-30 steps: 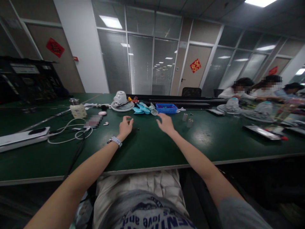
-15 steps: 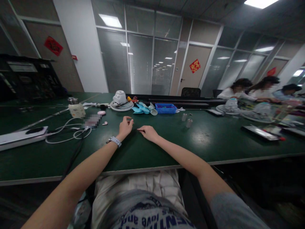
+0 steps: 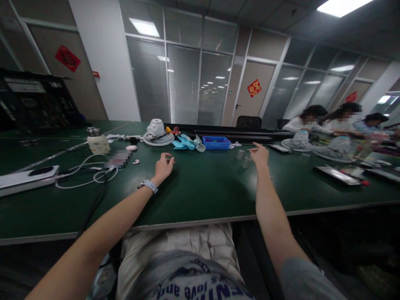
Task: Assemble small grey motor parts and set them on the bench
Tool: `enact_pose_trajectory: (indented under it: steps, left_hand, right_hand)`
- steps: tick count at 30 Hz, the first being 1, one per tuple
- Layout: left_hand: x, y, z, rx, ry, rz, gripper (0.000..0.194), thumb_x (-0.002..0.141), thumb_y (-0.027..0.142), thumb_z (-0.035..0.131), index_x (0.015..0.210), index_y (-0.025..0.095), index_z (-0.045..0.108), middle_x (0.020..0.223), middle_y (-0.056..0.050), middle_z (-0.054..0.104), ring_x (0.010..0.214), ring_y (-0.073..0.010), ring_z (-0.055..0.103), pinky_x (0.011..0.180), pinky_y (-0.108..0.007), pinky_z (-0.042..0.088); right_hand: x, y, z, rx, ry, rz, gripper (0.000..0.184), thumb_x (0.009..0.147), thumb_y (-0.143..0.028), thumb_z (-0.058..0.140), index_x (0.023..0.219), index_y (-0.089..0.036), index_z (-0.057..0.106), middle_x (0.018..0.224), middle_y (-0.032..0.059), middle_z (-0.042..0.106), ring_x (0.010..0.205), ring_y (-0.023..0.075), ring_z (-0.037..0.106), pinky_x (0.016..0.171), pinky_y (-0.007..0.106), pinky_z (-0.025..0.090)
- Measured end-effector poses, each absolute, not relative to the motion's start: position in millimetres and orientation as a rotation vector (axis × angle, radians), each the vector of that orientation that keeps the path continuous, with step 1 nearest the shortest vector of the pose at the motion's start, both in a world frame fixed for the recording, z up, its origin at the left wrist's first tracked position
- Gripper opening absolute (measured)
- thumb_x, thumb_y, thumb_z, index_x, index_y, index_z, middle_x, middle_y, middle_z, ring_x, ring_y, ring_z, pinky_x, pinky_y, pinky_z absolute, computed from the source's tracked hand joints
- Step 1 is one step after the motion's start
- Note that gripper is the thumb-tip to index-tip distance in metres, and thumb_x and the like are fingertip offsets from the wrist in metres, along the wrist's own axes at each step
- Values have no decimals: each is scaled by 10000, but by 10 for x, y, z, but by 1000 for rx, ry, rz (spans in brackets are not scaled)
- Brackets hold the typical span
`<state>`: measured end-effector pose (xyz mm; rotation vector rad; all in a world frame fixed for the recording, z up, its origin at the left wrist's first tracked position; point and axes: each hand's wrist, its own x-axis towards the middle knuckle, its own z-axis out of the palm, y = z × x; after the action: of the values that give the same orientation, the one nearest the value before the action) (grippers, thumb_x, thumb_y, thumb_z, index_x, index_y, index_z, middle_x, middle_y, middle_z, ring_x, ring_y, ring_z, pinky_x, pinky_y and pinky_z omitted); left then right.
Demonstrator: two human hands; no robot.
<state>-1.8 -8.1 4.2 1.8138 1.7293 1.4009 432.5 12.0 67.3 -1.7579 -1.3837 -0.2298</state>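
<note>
My left hand (image 3: 164,166) is over the green table (image 3: 200,191), its fingers curled toward the thumb; anything between the fingertips is too small to make out. To the right, my right hand (image 3: 260,156) reaches out with its index finger extended and the thumb apart, holding nothing visible. Just left of its fingertips, two small silver metal cylinders stand upright, a rear cylinder (image 3: 240,154) and a front cylinder (image 3: 246,162). Beyond the hands lie light-blue fan blades (image 3: 185,142) and a blue plastic tray (image 3: 216,143) with small parts in it.
A white fan body with its grille (image 3: 156,134) sits behind my left hand. Leftward are a bottle (image 3: 97,141), a pink earphone (image 3: 136,161), white cables and a power bank-like white block (image 3: 28,180). Co-workers (image 3: 312,118) sit at the far right beside more fan parts.
My right hand has left the spot beside my left hand and swung right, to the silver cylinders. It now covers a small piece seen behind them before. My left hand has barely moved.
</note>
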Motion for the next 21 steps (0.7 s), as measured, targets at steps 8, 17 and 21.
enact_pose_trajectory:
  steps: [8,17,21]
  left_hand:
    - [-44,-50,15,1840,1720,1391,272,900,351,516,1125,199,499,905,-69,741,658,-184,689,680,-302,496]
    - [-17,-61,22,1853,1735,1386,254,900,315,522,1122,193,502,897,-75,746,674,-191,696,691,-308,503]
    - [-22,-54,15,1859,1731,1372,258,902,323,520,1127,198,500,900,-69,748,683,-186,700,694,-300,506]
  right_hand:
    - [4435,238,471,-1748,-1429,-90,465,751,-58,638,1202,-166,657,859,53,754,900,188,702,891,304,505]
    - [4388,180,519,-1791,-1441,-167,421,792,-75,603,1197,-170,670,909,65,753,951,188,692,874,279,501]
    - [4357,168,531,-1840,-1486,-137,430,773,-44,601,1172,-179,687,912,60,755,968,191,688,877,281,501]
